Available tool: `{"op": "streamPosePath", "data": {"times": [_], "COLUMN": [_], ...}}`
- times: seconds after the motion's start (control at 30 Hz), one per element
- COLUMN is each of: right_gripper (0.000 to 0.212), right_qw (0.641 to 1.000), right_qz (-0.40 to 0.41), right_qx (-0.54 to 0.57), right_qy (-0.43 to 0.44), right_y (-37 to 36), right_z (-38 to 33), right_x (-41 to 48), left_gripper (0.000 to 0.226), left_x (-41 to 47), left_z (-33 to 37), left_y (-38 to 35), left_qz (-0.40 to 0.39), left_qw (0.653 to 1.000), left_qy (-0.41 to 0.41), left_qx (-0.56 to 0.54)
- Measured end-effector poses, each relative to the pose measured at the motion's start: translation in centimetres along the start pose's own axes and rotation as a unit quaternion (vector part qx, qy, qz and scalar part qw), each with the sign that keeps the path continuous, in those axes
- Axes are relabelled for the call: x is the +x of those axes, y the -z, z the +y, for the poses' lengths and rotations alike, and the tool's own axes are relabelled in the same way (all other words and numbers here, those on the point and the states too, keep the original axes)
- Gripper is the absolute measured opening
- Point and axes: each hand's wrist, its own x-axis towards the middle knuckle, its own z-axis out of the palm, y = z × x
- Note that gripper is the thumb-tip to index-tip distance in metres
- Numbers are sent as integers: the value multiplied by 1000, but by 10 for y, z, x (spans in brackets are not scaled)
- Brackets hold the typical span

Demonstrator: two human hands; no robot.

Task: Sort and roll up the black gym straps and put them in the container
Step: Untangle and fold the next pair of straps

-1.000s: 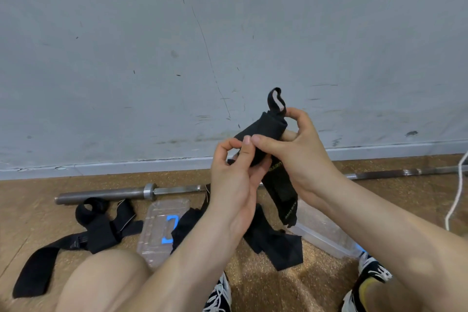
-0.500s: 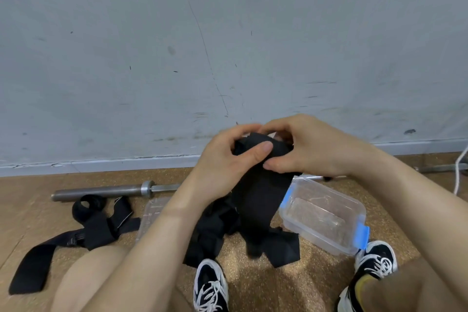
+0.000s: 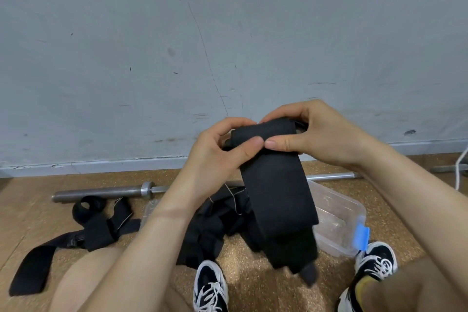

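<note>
Thumbs (image 3: 249, 143) now meet tip to tip as left hand (image 3: 212, 159) and right hand (image 3: 324, 139) pinch the black strap (image 3: 276, 192), its tail hanging flatter.

Blurred strap (image 3: 278, 197) tail; lid (image 3: 150, 211) mostly behind left forearm (image 3: 141, 248)

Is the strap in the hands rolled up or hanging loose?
Loose: left hand and right hand pinch the top of the strap; the rest hangs flat, unrolled.

No legible text or labels
</note>
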Motion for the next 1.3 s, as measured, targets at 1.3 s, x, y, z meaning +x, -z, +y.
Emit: {"op": "streamPosePath", "data": {"times": [1.3], "right_gripper": [37], "right_qw": [992], "right_qz": [88], "right_qx": [-67], "right_qy": [-58], "right_y": [-39], "right_z": [6], "right_x": [0], "left_gripper": [36], "left_x": [-2], "left_z": [3], "left_y": [-3], "left_qz": [77], "left_qw": [991], "left_qy": [69], "left_qx": [-90]}}
